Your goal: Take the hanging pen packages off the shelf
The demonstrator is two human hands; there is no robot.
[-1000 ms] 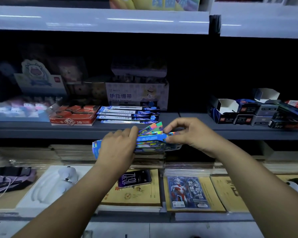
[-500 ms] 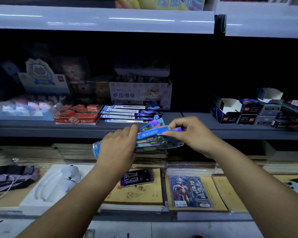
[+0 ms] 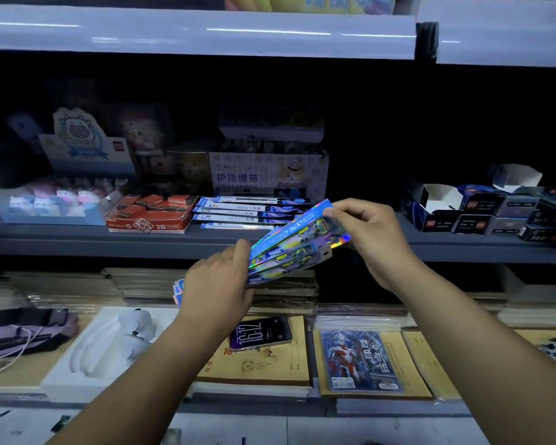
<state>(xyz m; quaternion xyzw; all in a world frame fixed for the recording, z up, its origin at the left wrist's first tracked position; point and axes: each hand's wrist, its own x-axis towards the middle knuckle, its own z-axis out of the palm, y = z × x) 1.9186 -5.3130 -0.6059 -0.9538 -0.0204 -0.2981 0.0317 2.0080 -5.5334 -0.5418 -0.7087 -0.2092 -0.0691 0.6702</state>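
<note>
The left hand (image 3: 217, 285) grips the lower end of a fanned stack of holographic pen packs (image 3: 294, 244), held before the middle shelf (image 3: 77, 239); the right hand (image 3: 371, 239) pinches the top pack. The step seems sorting; next, that pack must be separated carefully.

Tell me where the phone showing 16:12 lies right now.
In the head view, the phone lies low at centre on a yellow booklet, just right of the left forearm, below the held shiny packs.

Shelf (image 3: 350, 248) edge w/ pen packs (image 3: 238, 213) blocks ahead; phone (image 3: 260, 334) below; open air btwn.
</note>
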